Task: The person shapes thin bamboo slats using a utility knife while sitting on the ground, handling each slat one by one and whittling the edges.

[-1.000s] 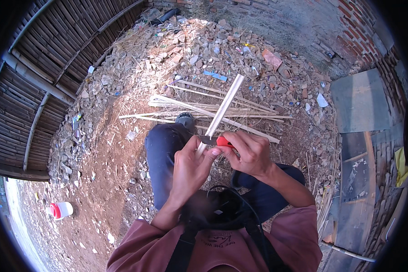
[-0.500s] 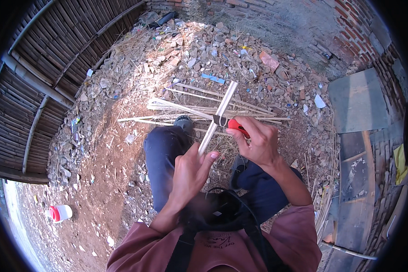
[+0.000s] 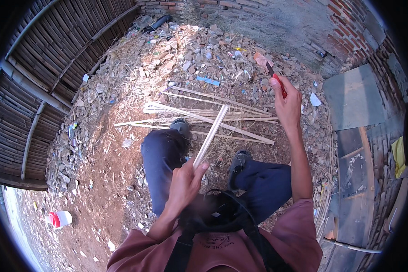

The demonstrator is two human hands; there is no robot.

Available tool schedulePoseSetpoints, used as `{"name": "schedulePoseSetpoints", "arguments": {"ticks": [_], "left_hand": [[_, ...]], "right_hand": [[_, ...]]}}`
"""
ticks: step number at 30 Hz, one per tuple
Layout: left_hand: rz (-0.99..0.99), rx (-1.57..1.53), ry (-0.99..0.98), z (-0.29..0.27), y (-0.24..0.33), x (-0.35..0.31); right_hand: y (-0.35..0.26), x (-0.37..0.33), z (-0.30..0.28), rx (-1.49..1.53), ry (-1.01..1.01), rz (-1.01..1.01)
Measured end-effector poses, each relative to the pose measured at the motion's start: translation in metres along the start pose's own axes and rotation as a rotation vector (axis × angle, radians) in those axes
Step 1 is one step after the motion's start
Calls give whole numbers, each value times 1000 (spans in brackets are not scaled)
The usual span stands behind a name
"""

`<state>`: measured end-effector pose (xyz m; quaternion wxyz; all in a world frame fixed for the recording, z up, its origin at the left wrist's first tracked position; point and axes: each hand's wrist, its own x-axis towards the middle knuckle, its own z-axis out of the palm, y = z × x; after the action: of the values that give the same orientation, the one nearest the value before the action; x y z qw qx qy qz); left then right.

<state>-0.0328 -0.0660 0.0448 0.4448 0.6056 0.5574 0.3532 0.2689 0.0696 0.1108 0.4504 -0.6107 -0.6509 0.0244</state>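
My left hand (image 3: 184, 180) is closed around the lower end of a pale split bamboo strip (image 3: 213, 132), which slants up and to the right. A lengthwise line on the strip may be a split. Raised at the right, my right hand (image 3: 289, 104) grips a knife (image 3: 279, 85) by its red handle, the dark blade pointing up and left. The blade is apart from the strip. Beyond my feet, several thin bamboo strips (image 3: 254, 119) lie crossed on the ground, one long one running diagonally behind the held strip.
Stones and brick rubble (image 3: 199, 56) cover the ground ahead, up to a brick wall (image 3: 258, 22). A bamboo fence (image 3: 63, 45) stands at the left. Flat grey sheets (image 3: 353, 97) lie at the right. A white container with a red band (image 3: 64, 219) sits at the lower left.
My right hand has swung the knife up and right, away from the bamboo strip. The held strip's tip has dropped lower, and my left hand has moved slightly down.
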Motion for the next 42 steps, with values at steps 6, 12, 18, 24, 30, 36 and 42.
{"name": "schedulePoseSetpoints", "arguments": {"ticks": [6,12,18,24,30,36,42], "left_hand": [[43,-143,-88,-3,-13,12],[-140,-338,-192,-17,-10,16],[49,-313,-104,-15,11,16],[108,-294,-70,-10,8,17],[164,-169,-56,-5,-21,20],[144,-131,-5,-7,4,19],[151,-64,54,-5,10,17]], "right_hand": [[11,-20,13,405,-284,136],[-22,-58,33,357,-379,-147],[-43,-87,57,351,-414,-577],[-52,-100,64,315,-415,-642],[-55,-104,63,272,-382,-641],[-61,-105,59,257,-342,-608],[-65,-105,55,241,-365,-564]]}}
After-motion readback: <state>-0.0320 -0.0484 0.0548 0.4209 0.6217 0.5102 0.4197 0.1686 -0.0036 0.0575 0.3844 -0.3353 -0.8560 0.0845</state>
